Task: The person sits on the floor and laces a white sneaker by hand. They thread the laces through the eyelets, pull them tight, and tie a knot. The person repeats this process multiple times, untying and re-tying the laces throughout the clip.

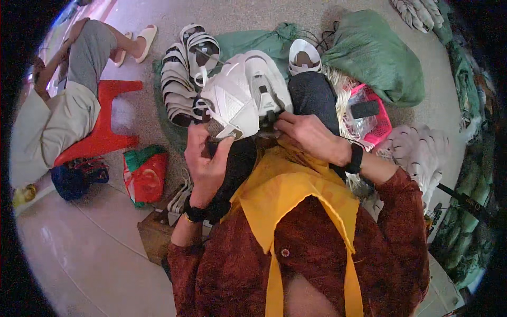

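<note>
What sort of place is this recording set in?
Probably an informal shoe-making workspace on a tiled floor: both hands, left hand and right hand, hold a white shoe; stacked white shoe parts and green sacks lie around.

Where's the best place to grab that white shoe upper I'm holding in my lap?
Probably grip the white shoe upper along its lower edge, from the near side, where the left hand and right hand already pinch it. The domed top bulges away and looks soft, so that edge offers the firmest pinch.
</note>
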Demonstrator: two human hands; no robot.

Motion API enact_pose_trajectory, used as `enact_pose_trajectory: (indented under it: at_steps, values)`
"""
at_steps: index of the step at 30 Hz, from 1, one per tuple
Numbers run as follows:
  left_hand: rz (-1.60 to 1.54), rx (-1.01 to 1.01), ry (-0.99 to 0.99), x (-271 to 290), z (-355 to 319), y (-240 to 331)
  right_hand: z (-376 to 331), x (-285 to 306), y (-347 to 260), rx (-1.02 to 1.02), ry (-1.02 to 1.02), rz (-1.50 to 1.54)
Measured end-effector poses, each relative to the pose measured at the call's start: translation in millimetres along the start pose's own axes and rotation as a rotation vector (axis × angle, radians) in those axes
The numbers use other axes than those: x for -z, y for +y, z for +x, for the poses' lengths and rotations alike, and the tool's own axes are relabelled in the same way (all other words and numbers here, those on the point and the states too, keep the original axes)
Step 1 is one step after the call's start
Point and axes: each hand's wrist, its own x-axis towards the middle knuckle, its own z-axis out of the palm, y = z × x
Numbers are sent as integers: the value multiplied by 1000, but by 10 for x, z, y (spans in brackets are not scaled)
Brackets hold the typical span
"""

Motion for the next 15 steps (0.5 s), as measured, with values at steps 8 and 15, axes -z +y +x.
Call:
enact_pose_trajectory:
  at_steps: [8, 15]
  values:
    - [198, -263, -191, -59, 56, 158, 87, 220, -108, 45, 170, 133]
    - [-240, 60, 33, 35, 233, 90, -20, 774, -257, -47, 71, 3]
